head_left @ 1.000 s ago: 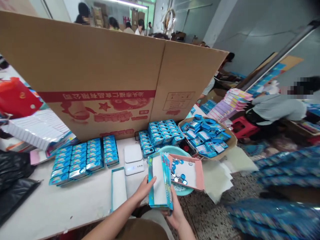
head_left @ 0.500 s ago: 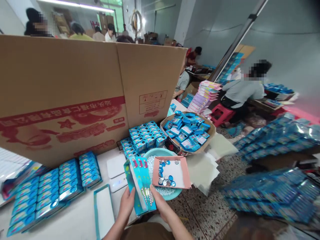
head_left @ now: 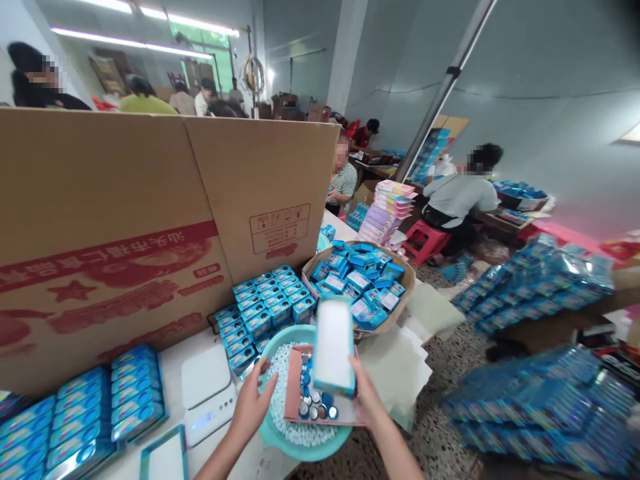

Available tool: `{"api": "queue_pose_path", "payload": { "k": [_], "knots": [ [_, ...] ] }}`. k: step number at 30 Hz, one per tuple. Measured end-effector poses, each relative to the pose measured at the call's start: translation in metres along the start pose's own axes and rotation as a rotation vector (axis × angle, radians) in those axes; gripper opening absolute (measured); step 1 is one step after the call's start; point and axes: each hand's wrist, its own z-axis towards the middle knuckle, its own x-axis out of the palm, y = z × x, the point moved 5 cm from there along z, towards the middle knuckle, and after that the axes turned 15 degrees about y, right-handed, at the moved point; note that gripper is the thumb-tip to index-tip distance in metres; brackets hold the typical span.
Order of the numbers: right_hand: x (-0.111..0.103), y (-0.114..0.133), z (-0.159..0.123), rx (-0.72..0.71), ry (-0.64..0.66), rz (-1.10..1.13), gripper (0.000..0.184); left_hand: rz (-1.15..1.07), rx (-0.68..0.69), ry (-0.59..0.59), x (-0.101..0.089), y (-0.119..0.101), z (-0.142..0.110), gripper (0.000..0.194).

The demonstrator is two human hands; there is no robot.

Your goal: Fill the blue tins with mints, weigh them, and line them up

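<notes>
My right hand (head_left: 367, 395) grips the near right edge of a blue cardboard display box (head_left: 334, 343), tilted so its white inside faces me. The box is over a pink shallow tray (head_left: 293, 390) that holds several small blue-and-silver round caps (head_left: 315, 399). Beneath the tray is a turquoise basin (head_left: 267, 432) filled with small white pellets (head_left: 280, 390). My left hand (head_left: 254, 393) is over the basin's left rim, its fingers spread and holding nothing. A white digital scale (head_left: 207, 387) lies left of that hand.
Small blue boxes stand in rows behind the basin (head_left: 270, 300) and at the left (head_left: 83, 413). An open carton (head_left: 407, 293) holds blue packets. A tall cardboard panel (head_left: 260, 173) stands behind. Another open tray (head_left: 164, 457) lies in front. Wrapped stacks (head_left: 530, 400) fill the right; co-workers sit farther off.
The blue box has turned from its printed side to its white inside and moved right, over the pink tray. My left hand has let go of it. The camera view has shifted.
</notes>
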Motion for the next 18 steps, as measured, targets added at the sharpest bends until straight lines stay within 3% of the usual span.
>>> {"api": "queue_pose_path", "payload": {
  "k": [3, 6, 8, 11, 14, 16, 18],
  "knots": [
    [-0.044, 0.033, 0.035, -0.001, -0.175, 0.012, 0.042, 0.333, 0.075, -0.125, -0.035, 0.003, 0.031, 0.047],
    [-0.078, 0.062, 0.073, -0.031, -0.207, -0.063, 0.038, 0.598, 0.116, -0.182, -0.06, -0.001, 0.063, 0.044],
    [-0.095, 0.071, 0.094, 0.034, -0.224, -0.182, 0.044, 0.716, 0.102, -0.177, -0.067, -0.007, 0.083, 0.044],
    [-0.117, 0.079, 0.112, 0.175, -0.326, -0.577, 0.05, 0.848, 0.061, -0.11, -0.063, -0.013, 0.103, 0.037],
    [-0.126, 0.092, 0.113, 0.063, -0.43, -0.909, 0.048, 0.941, 0.038, -0.027, -0.05, -0.011, 0.11, 0.028],
    [-0.127, 0.095, 0.104, -0.038, -0.475, -0.949, 0.048, 0.967, 0.017, -0.024, -0.043, -0.007, 0.109, 0.024],
    [-0.124, 0.092, 0.091, -0.112, -0.471, -0.841, 0.047, 0.963, -0.009, -0.034, -0.037, -0.002, 0.108, 0.023]
  ]
}}
